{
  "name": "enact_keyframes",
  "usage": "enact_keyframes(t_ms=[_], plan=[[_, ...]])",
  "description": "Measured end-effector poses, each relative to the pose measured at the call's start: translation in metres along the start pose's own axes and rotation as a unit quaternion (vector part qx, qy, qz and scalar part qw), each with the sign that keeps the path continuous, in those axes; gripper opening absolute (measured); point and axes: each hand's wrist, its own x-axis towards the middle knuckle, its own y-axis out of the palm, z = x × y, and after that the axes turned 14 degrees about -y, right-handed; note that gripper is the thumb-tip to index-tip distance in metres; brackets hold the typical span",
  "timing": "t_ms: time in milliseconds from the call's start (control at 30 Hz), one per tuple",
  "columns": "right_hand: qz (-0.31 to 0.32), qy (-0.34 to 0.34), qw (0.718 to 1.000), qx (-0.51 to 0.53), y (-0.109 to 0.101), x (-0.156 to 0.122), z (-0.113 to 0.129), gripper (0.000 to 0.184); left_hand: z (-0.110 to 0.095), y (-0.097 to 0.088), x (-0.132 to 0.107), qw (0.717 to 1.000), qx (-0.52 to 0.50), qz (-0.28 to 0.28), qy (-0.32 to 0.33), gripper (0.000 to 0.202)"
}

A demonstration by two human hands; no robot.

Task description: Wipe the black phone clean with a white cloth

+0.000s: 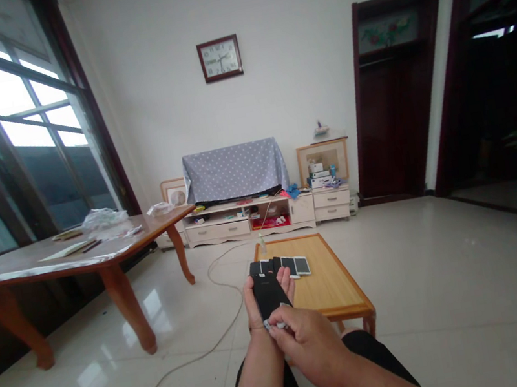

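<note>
My left hand (pixel 263 307) cradles a black smartphone (pixel 270 294), which stands tilted with its back facing me. My right hand (pixel 305 336) is at the phone's lower end, its fingers pinching a small white item (pixel 274 325) against it. The item is too small and too hidden to identify. Just beyond my hands, several smartphones (pixel 284 267) lie in a row, some dark and some pale, on a low wooden table (pixel 332 286).
A small bottle (pixel 262 244) stands at the low table's far edge. A pale cable (pixel 215 292) runs across the tiled floor. To the left stands a larger wooden table (pixel 68 263) holding plastic wrap and papers. A white cabinet (pixel 248 224) lines the far wall.
</note>
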Motion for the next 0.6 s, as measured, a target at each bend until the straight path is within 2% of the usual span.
enact_keyframes(t_ms=[233,433,600], plan=[[-0.010,0.043,0.999,-0.004,-0.001,-0.007,-0.023,0.013,-0.005,0.003,-0.009,0.997,-0.037,-0.069,0.027,0.052],[0.000,-0.002,1.000,-0.024,0.005,-0.003,-0.006,0.012,0.002,-0.001,-0.004,0.997,-0.043,-0.067,0.006,0.051],[-0.010,0.020,1.000,-0.013,0.004,-0.008,-0.018,0.012,-0.007,-0.005,-0.009,0.996,-0.041,-0.067,0.031,0.053]])
